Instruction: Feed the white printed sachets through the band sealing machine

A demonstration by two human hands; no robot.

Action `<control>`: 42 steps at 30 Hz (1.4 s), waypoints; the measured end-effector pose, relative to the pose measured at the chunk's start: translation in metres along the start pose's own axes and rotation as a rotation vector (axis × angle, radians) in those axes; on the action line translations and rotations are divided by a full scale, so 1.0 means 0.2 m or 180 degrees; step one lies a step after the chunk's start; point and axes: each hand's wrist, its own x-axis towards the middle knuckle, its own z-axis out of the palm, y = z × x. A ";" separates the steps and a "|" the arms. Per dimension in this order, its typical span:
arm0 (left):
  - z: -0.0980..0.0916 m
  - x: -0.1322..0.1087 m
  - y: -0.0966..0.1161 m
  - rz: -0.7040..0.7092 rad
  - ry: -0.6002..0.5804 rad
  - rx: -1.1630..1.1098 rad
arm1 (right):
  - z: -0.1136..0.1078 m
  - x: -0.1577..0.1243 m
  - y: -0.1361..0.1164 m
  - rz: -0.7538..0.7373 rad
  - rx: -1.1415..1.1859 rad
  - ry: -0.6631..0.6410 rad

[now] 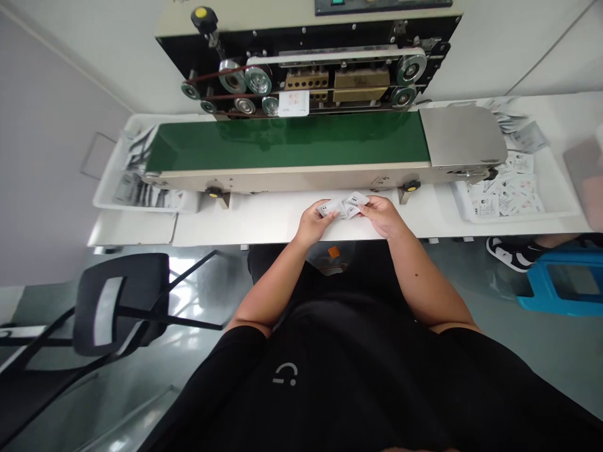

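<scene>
My left hand (pixel 315 223) is closed on several small white printed sachets (pixel 331 207), thumb on top, over the table's front strip. My right hand (pixel 381 215) pinches another white sachet (pixel 357 199) by its right side, and the two lots overlap between my hands. Beyond them runs the green conveyor belt (pixel 287 143) of a band sealing machine (pixel 320 44). One white sachet (pixel 294 103) hangs upright at the machine's rollers, just above the belt's back edge.
A white bin of sachets (pixel 176 202) stands at the belt's left end, and another bin (pixel 568 198) with printed sachets at its right. A black chair (pixel 122 301) is at lower left. A blue stool (pixel 565 279) and another person's sandalled foot (pixel 513 253) show at right.
</scene>
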 end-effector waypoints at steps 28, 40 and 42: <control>-0.02 -0.01 0.01 -0.0010 0.0029 -0.0400 | -0.32 0.43 -0.99 0.0109 -0.0219 0.1611; -0.01 -0.01 0.03 0.0019 0.0004 -0.0370 | -0.02 0.27 -0.97 -0.0784 -0.1023 0.1563; -0.01 -0.01 0.03 0.0000 -0.0006 -0.0392 | 0.00 0.10 -0.81 -0.1372 -0.1002 0.1700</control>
